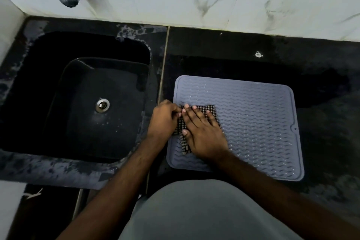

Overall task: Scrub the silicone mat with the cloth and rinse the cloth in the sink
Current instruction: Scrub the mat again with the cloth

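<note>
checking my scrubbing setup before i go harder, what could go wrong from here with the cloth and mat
1. The silicone mat lies loose on the wet black counter, and the hands work at its left edge, so a hard push may slide it.
2. The right hand presses the checked cloth flat while the left hand pinches its edge; it could bunch.
3. The sink is right beside the mat, so the cloth could slip in.

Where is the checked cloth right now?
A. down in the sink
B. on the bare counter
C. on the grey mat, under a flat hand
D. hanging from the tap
C: the cloth lies on the mat, pressed by the right hand.
</note>
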Demonstrator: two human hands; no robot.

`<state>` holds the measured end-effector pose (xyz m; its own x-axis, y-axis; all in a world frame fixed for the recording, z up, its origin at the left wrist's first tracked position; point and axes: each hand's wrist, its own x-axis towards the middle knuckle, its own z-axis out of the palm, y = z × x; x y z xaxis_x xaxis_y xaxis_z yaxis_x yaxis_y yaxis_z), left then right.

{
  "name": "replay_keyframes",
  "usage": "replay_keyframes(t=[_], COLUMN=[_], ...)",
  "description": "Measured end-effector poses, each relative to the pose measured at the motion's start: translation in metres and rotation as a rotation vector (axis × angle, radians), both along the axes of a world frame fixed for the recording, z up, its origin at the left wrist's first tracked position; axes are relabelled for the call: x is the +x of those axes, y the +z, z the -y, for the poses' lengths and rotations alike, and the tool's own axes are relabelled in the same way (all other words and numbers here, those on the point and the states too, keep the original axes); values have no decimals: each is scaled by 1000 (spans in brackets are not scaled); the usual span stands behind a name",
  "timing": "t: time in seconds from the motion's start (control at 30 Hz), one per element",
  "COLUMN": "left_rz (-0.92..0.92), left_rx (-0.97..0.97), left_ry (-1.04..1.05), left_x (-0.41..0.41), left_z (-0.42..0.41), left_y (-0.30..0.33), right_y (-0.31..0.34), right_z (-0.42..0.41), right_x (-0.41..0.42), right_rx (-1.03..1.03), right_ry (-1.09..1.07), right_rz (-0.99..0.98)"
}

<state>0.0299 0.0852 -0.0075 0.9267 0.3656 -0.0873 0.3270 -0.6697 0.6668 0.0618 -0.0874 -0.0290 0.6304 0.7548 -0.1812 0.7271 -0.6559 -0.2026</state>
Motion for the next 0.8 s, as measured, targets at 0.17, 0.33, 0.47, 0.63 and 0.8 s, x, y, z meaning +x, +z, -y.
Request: replay_keyframes(t=[0.17,0.33,0.47,0.63,0.8], left_rz=[-14,-27,-38,-31,96], left_rx=[-4,-8,-34,-38,-325], left_ry=[-6,3,85,78,229], left_x=[-1,-11,-10,-14,-27], left_z=[0,3,9,13,15], left_y=[-3,0,-1,0,3], right_y=[-3,-2,1,3,14], right_z=[0,4,5,5,48], right_x=[-1,1,-1,1,28], right_rx=[4,-9,-36,-35,-95], right_ry=[-2,21,12,43,322], right_rz=[14,-32,22,-42,-48])
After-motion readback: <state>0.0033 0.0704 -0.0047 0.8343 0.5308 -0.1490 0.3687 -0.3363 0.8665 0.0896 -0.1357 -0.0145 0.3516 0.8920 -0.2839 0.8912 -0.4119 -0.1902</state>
